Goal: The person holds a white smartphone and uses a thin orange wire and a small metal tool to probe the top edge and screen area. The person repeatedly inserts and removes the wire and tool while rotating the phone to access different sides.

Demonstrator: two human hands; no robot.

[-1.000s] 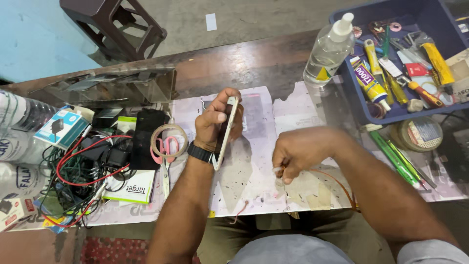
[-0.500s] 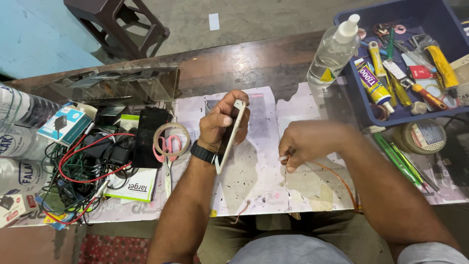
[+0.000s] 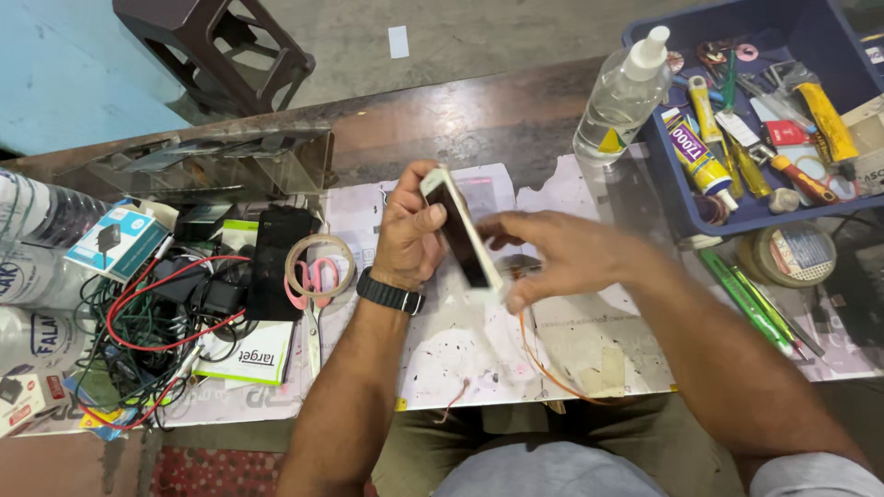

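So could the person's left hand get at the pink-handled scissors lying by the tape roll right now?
Probably not at once: the left hand is wrapped around a white-edged phone. The pink-handled scissors lie uncovered just beside that wrist, so the way looks free once the phone is put down.
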